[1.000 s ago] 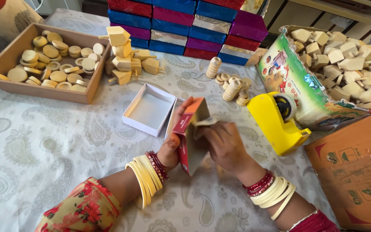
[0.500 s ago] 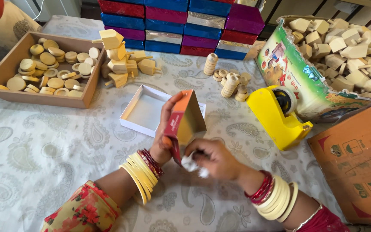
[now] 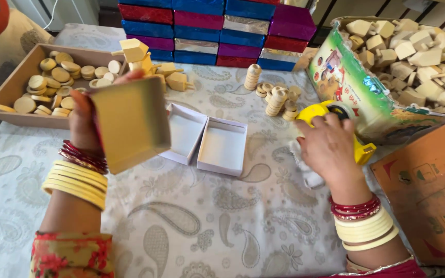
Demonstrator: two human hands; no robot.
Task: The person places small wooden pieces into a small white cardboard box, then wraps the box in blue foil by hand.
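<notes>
Head view: we look down on a bench [image 3: 191, 226] under a paisley cloth, both hands raised over it.
Left hand [image 3: 86, 116]: its fingers are clenched round a small box lid [image 3: 130, 121], gold inside, held tilted above the bench.
Right hand [image 3: 328, 146]: it rests on the yellow tape dispenser [image 3: 359, 149] with a bit of white material beneath it; we cannot tell whether the fingers grip or only press.
White trays [image 3: 222, 146]: two open box halves lie side by side, just ahead of the lid.
Step in hand: we judge this as box assembly, at the taping stage.
Next move: it likely calls for a steady pull of tape while the lid stays level.
Around: wooden discs in a tray [image 3: 6, 95], stacked coloured boxes [image 3: 217, 31], wooden blocks [image 3: 418, 56].
</notes>
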